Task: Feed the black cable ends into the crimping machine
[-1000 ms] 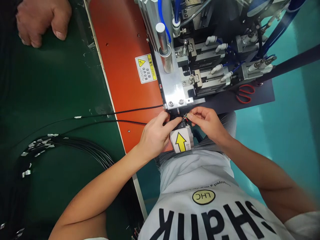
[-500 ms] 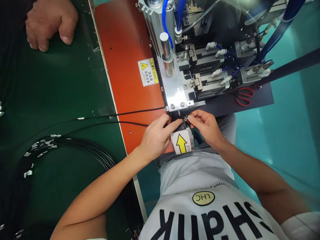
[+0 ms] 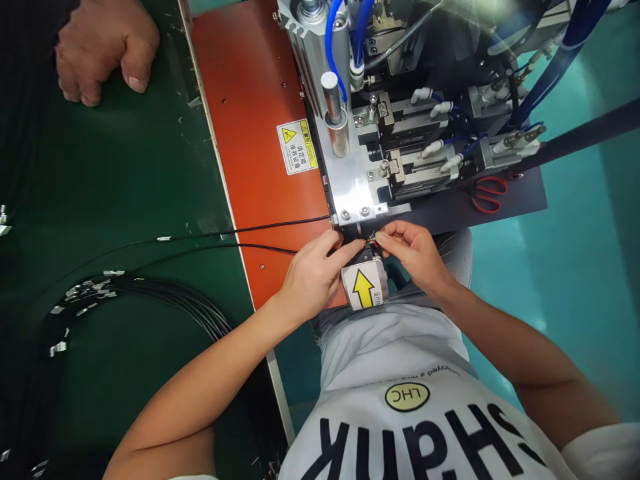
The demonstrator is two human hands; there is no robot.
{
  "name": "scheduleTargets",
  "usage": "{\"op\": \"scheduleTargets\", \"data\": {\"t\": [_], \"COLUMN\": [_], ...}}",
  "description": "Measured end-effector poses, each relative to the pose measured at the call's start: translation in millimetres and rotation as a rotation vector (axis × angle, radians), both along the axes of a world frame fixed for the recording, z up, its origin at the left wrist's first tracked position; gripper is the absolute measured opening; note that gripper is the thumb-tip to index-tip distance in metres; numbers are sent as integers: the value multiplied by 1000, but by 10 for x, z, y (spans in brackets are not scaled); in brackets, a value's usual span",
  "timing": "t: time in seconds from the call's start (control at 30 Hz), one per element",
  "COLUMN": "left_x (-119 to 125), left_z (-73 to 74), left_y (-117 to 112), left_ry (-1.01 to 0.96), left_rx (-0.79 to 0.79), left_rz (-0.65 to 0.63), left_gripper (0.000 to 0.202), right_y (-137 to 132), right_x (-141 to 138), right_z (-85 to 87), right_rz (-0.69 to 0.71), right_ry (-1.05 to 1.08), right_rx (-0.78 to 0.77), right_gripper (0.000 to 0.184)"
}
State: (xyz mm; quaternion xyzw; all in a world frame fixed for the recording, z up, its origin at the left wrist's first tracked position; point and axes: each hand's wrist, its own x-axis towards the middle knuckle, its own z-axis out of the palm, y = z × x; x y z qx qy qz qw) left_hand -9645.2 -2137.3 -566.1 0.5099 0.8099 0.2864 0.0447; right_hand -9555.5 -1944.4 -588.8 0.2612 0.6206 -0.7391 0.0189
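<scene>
At the front end of the machine, my left hand [image 3: 315, 270] is closed over a black cable [image 3: 265, 247] that runs in under it from the left. Its forefinger points at the small wire ends [image 3: 371, 239], which look reddish and pale. My right hand [image 3: 410, 253] pinches these thin wires between thumb and forefinger; the fingertips hide most of them. Just below lies a small dark fixture [image 3: 367, 255] with a white plate bearing a yellow arrow [image 3: 364, 287]. A second black cable [image 3: 285, 223] enters the machine beside my left hand.
The metal pneumatic machine [image 3: 350, 180] with blue hoses stands on an orange base [image 3: 265, 180]. Red-handled scissors [image 3: 489, 195] lie on its right side. A coil of black cables [image 3: 170, 290] rests on the green table [image 3: 150, 167]. Another person's hand [image 3: 107, 50] is at upper left.
My right fingertips shift very slightly at the wires, and the wire ends show a little differently. My left hand stays in place.
</scene>
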Motion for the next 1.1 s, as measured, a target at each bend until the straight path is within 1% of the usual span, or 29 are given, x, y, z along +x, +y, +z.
{"op": "scheduleTargets", "data": {"t": [0.4, 0.57, 0.77, 0.93, 1.1], "left_x": [-2, -5, -8, 3, 7], "left_z": [-5, 0, 12, 5, -3], "left_y": [5, 0, 6, 20, 25], "left_ry": [2, 3, 22, 49, 38], "left_rx": [3, -24, -62, -72, -43], "left_rz": [-9, -7, -22, -17, -14], "left_gripper": [35, 37, 38, 37, 36], "right_y": [-1, 2, 10, -1, -2], "right_x": [8, 4, -12, -30, -20], "right_z": [-3, -3, 44, 54, 44], "right_rz": [0, 0, 26, 40, 57], "right_ry": [-1, -12, -24, -59, -76], "right_rx": [21, 51, 98, 126, 142], "right_gripper": [23, 25, 27, 24, 21]}}
